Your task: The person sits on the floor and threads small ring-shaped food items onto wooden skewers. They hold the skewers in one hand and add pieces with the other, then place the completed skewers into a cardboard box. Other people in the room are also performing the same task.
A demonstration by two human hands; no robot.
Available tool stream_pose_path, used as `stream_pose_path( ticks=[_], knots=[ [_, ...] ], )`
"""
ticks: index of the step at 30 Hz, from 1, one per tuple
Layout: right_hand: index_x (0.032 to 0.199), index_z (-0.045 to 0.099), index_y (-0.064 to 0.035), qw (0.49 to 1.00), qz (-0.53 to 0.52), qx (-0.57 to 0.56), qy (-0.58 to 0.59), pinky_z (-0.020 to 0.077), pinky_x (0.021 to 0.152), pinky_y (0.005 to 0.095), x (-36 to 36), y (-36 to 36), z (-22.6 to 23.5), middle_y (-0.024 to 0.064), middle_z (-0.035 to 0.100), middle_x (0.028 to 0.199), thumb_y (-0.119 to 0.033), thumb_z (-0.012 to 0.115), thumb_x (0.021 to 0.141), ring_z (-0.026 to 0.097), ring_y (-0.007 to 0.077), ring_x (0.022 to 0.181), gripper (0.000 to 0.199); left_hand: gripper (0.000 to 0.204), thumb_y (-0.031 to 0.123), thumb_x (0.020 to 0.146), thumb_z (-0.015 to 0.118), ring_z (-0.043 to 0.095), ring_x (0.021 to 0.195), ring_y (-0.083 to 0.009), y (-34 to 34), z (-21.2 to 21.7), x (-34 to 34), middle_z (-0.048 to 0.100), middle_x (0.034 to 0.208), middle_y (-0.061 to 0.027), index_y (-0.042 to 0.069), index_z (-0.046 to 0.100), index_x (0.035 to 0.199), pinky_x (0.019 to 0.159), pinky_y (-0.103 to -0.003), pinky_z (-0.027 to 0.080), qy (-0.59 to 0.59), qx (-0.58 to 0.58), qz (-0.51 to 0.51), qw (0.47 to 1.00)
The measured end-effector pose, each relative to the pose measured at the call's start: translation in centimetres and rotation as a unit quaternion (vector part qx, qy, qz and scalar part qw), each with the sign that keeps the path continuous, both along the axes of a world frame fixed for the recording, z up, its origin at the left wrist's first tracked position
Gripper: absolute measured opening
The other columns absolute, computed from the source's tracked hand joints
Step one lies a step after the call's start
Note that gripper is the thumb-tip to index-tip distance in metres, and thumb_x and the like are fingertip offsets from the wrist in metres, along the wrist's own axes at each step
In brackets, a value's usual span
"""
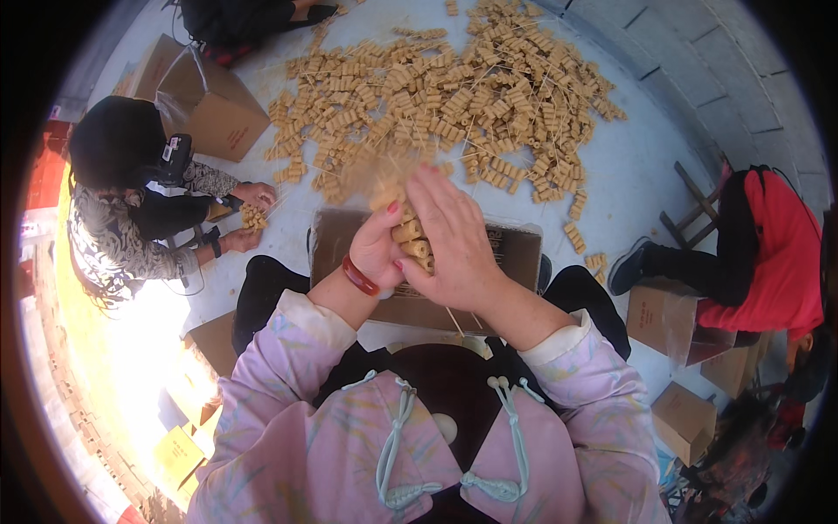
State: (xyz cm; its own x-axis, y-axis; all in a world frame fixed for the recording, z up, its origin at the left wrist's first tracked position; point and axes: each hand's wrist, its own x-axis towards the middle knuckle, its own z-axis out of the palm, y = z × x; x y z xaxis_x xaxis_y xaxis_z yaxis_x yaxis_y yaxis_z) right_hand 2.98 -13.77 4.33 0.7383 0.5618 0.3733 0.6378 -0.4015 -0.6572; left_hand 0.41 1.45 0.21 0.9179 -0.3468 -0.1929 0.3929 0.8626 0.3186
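Both my hands close round a bundle of skewers strung with tan, hollow, roll-shaped pieces. My left hand, with a reddish-brown bangle at its wrist, cups the bundle from the left. From the right, my right hand presses flat fingers over it. Thin bare sticks poke out below toward me. The far end of the bundle is blurred. Right under my hands an open cardboard box stands between my knees; part of its inside is hidden by my hands.
A large heap of similar skewers covers the pale ground ahead. At left, a person holds a small bunch of skewers near a cardboard box. A person in red sits at right, beside another box.
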Motion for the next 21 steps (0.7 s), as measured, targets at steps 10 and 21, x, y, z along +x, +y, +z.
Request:
stream_pose_path(
  ticks=[10, 21],
  knots=[
    [0.145, 0.026, 0.0012, 0.999, -0.013, 0.015, 0.04, 0.0263, 0.109, 0.0485, -0.3, -0.6, -0.1, 0.0244, 0.029, 0.148, -0.024, 0.076, 0.07, 0.031, 0.0403, 0.135, 0.094, 0.052, 0.031, 0.092, 0.054, 0.05, 0.125, -0.0277, 1.0, 0.3, 1.6, 0.052, 0.135, -0.0136, 0.004, 0.044, 0.135, 0.107, -0.044, 0.038, -0.004, 0.04, 0.049, 0.998],
    [0.146, 0.026, -0.0007, 0.998, -0.003, -0.031, 0.052, 0.0278, 0.108, 0.0466, -0.7, -0.5, -0.9, 0.0247, 0.028, 0.148, -0.023, 0.073, 0.075, 0.032, 0.0399, 0.135, 0.088, 0.051, 0.03, 0.094, 0.05, 0.05, 0.125, -0.0292, 1.2, 0.3, 1.4, 0.051, 0.135, -0.0157, 0.001, 0.042, 0.135, 0.107, -0.045, 0.039, -0.036, 0.056, 0.057, 0.996]
  ],
)
